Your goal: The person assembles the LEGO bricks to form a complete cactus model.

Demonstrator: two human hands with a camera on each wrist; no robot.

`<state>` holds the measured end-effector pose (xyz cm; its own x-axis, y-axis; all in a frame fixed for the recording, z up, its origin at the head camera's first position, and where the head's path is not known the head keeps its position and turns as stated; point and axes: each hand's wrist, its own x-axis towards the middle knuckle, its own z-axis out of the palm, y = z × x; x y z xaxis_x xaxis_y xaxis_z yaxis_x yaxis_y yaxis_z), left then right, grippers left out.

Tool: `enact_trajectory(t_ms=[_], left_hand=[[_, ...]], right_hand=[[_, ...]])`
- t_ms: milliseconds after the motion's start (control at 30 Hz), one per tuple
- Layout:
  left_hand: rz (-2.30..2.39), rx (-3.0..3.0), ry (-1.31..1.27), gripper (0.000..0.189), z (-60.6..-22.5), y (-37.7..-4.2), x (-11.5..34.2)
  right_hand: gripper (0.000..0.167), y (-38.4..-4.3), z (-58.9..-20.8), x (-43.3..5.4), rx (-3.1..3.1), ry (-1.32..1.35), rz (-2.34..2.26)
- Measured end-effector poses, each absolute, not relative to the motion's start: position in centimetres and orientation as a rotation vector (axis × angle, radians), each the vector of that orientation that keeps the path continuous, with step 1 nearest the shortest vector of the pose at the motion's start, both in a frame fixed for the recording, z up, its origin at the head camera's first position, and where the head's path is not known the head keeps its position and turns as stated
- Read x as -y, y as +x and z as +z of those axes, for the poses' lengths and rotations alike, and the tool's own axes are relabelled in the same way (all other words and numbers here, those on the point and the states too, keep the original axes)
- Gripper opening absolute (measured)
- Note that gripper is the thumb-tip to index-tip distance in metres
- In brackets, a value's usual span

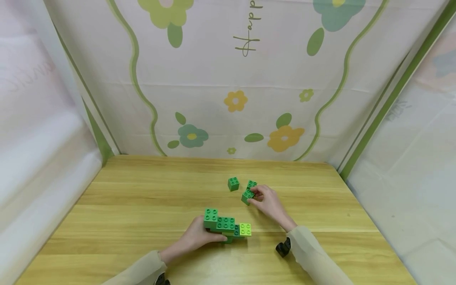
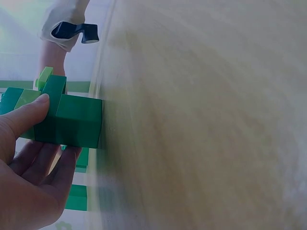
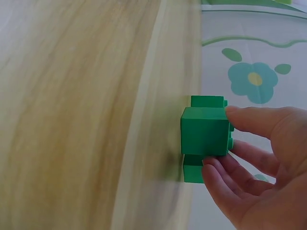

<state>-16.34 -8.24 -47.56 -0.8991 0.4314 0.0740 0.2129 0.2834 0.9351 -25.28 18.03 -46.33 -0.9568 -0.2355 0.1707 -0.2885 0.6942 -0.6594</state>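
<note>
My left hand [image 1: 197, 236] grips an assembly of toy building blocks [image 1: 226, 224] in several greens, thumb along one side and fingers beneath it in the left wrist view. A light green block [image 1: 245, 229] forms the assembly's right end, and a taller stack its left end. Farther out, my right hand [image 1: 268, 202] pinches a square green building block [image 3: 205, 132] between thumb and fingers, close over the table. Two more green blocks are near it: one just behind [image 1: 252, 183], partly hidden by the fingers, and another block [image 1: 233, 183] to the left.
The wooden table [image 1: 142, 198] reaches back to a white floral curtain [image 1: 213, 71]. More white fabric hangs along the left and right sides. Both sleeves carry a black wrist device, such as the one on the right sleeve [image 1: 283, 247].
</note>
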Motion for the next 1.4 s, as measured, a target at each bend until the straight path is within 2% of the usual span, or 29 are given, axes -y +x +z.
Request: enact_trajectory(t_ms=[800, 1400], left_hand=[[1.668, -2.357, 0.594, 0.047, -47.5, -16.4, 8.2], [1.679, -2.341, 0.571, 0.049, -47.5, -16.3, 8.2]], right_hand=[[0.033, -25.4, -46.7, -18.0, 2.826, 0.422, 1.138], [0.027, -22.9, -45.2, -18.2, 2.773, 0.481, 1.190]])
